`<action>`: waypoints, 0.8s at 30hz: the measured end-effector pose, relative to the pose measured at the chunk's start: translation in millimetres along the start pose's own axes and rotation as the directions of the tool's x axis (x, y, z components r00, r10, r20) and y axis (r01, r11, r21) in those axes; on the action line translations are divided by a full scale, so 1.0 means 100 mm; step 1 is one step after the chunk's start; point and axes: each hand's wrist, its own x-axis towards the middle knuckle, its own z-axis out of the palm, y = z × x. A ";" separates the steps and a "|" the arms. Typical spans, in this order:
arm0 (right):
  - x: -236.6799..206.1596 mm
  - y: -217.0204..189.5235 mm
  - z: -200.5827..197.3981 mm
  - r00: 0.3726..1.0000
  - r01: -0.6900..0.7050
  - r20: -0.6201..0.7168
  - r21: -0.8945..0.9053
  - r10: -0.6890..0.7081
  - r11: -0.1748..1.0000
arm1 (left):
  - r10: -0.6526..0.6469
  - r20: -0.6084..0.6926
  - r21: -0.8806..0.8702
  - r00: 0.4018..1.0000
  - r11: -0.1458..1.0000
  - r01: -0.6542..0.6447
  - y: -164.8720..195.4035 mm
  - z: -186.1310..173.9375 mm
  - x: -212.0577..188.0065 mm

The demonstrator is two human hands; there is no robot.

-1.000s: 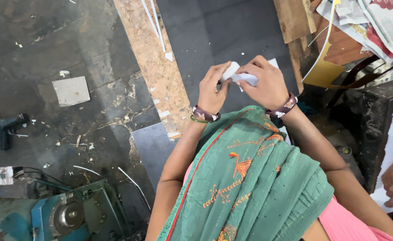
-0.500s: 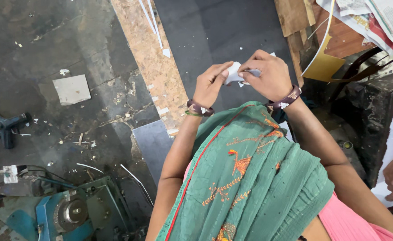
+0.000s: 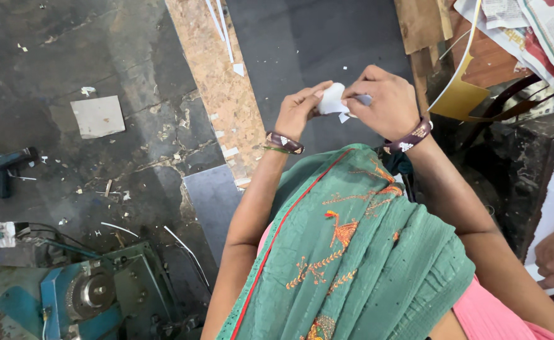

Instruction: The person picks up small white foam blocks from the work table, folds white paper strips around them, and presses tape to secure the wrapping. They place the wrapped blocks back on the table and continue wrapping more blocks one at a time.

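Dark, dusty workshop floor lies below, with a long strip of chipboard and a dark sheet on it. Fingers of the left hand are pinched together on the left edge of a small white paper piece, and the fingers of the right hand are closed on its right side, so the paper sits between both hands, in the air above the dark sheet. It looks rounded and partly folded or peeled; I judge the work on it is in the middle, since both hands grip it and it is not put down. Tiny white scraps hang just below it. Against half a second ago, the hands stand closer together and more to the centre, and the paper shows more bunched. Outward are a green embroidered scarf, a blue metal machine at lower left and newspapers at upper right
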 end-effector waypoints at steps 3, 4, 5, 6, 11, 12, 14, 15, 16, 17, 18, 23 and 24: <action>0.03 0.01 0.00 1.000 0.008 0.012 -0.032 -0.007 0.999 | -0.028 0.034 -0.064 0.999 0.998 0.030 0.01 0.05 0.03; 0.03 0.01 0.00 1.000 -0.005 0.017 -0.021 0.006 1.000 | -0.033 0.029 -0.061 0.999 0.998 0.035 0.01 0.05 0.02; 0.03 0.01 0.01 1.000 -0.017 0.020 -0.010 0.017 1.000 | -0.036 0.025 -0.058 0.999 0.998 0.037 0.03 0.05 0.01; 0.03 0.01 0.01 0.999 -0.029 0.022 0.001 0.029 1.000 | -0.040 0.022 -0.054 0.999 0.998 0.041 0.05 0.05 0.01; 0.03 0.00 0.00 1.000 -0.027 0.006 0.017 0.027 0.999 | -0.028 0.021 -0.046 0.999 0.999 0.029 0.12 0.06 -0.02; 0.04 0.00 0.00 1.000 -0.027 0.008 0.020 0.027 0.999 | -0.026 0.016 -0.040 1.000 0.999 0.027 0.12 0.07 -0.03; 0.04 0.00 0.00 0.999 -0.039 0.023 0.018 0.039 0.999 | -0.022 0.021 -0.043 1.000 0.999 0.022 0.12 0.07 -0.04; 0.04 0.00 0.00 0.998 -0.045 0.033 0.018 0.045 0.999 | -0.021 0.021 -0.045 1.000 0.999 0.022 0.12 0.07 -0.05; 0.04 0.00 0.00 0.998 -0.053 0.035 0.020 0.052 0.998 | -0.022 0.020 -0.042 1.000 0.999 0.023 0.11 0.08 -0.06; 0.04 0.00 0.00 0.998 -0.060 0.037 0.021 0.059 0.998 | -0.023 0.020 -0.039 1.000 0.999 0.024 0.11 0.08 -0.05; 0.04 0.00 0.01 0.997 -0.067 0.041 0.023 0.066 0.997 | -0.025 0.018 -0.037 1.000 0.999 0.025 0.10 0.08 -0.06; 0.03 0.01 0.02 0.994 -0.089 0.060 0.015 0.088 0.996 | 0.003 0.002 0.012 1.000 1.000 -0.003 0.05 0.09 -0.07; 0.02 0.02 0.03 0.994 -0.091 0.060 0.020 0.089 0.996 | 0.015 -0.007 0.028 1.000 0.999 -0.015 0.05 0.10 -0.07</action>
